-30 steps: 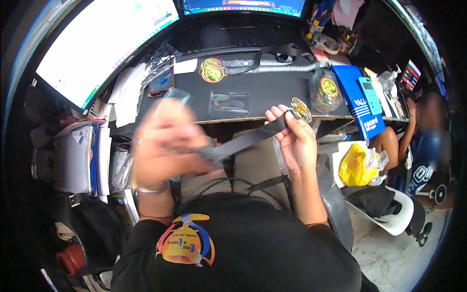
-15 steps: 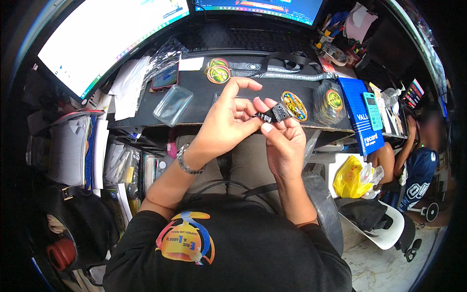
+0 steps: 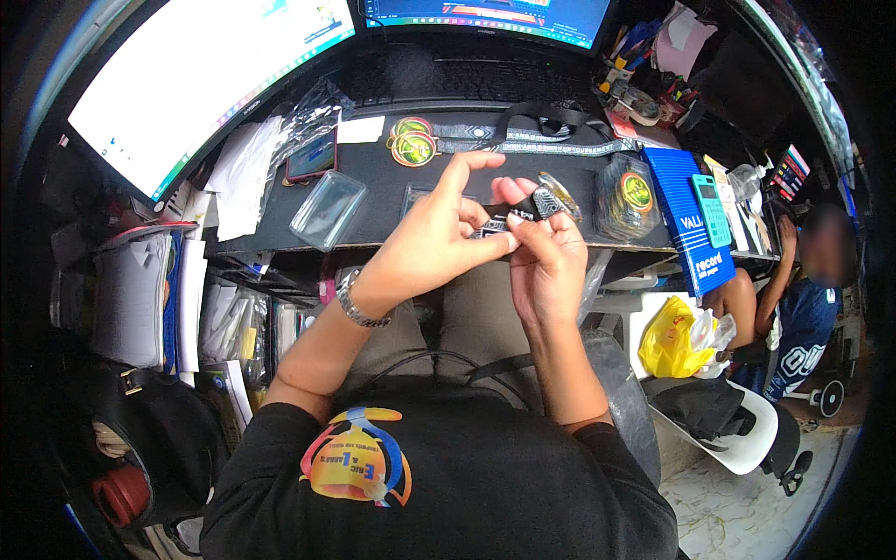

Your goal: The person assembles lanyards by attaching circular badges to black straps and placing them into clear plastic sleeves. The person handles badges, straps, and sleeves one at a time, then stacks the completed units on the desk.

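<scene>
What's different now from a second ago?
The left hand has moved right to meet the right hand; the ribbon no longer stretches between them. The medal has tipped nearly edge-on. The calculator still lies on the blue book.

There is one keyboard point(image 3: 476, 82), with two monitors point(image 3: 215, 84) beyond and left of it. Nearer the wearer than the keyboard: four round medals point(image 3: 413, 147), one by the right hand point(image 3: 551, 257); one held strap point(image 3: 499, 222); two clear boxes point(image 3: 329, 210), one mostly hidden behind the left hand point(image 3: 420, 238). Front-left of the keyboard, one phone point(image 3: 311, 157); front-right, one calculator point(image 3: 712, 217), one blue book point(image 3: 667, 187), one yellow bag point(image 3: 674, 341).
</scene>
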The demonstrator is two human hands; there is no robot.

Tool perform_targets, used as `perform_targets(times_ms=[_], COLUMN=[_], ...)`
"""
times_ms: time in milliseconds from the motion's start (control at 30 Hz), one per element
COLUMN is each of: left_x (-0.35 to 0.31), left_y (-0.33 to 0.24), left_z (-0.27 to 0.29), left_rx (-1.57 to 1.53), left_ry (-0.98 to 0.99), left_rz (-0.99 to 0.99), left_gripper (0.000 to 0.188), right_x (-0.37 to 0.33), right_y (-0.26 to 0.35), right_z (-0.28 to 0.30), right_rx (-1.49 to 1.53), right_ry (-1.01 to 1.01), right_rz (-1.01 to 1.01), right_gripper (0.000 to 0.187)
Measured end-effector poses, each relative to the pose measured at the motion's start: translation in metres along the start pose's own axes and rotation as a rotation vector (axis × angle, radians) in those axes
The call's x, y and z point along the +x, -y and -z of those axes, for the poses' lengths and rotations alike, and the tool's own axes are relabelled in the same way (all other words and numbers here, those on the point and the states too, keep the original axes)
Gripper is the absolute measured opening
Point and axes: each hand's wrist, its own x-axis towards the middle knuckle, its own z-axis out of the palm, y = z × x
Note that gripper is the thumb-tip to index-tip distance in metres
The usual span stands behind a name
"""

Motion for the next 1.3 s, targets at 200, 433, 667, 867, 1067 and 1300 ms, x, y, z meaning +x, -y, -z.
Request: perform_targets(times_ms=[200,433,667,867,1067,1300], left_x=[-0.025,-0.039,-0.02,-0.002,0.021,0.019], left_y=[-0.015,-0.037,-0.039,-0.029,-0.014,-0.034], left_z=[0.009,0.006,0.005,0.026,0.035,0.036], left_rx=[-0.087,0.356,0.319,0.215,0.231,0.26], left_ry=[0.199,0.074,0.496,0.647,0.717,0.586], left_rz=[0.343,-0.645,-0.771,-0.06,0.09,0.026], left_gripper=[0.03,0.028,0.041,0.07,0.064,0.096], right_x=[0.025,0.028,0.011,0.004,-0.001,-0.002], right_y=[0.022,0.025,0.014,0.017,0.014,0.018], right_z=[0.021,0.025,0.017,0.021,0.017,0.004], right_rx=[-0.065,-0.051,-0.108,-0.186,-0.253,-0.646], right_ry=[-0.077,-0.13,-0.121,-0.075,0.006,0.18], right_rz=[0.181,0.139,-0.023,-0.037,0.054,0.454], right_gripper=[0.042,0.04,0.032,0.034,0.033,0.033])
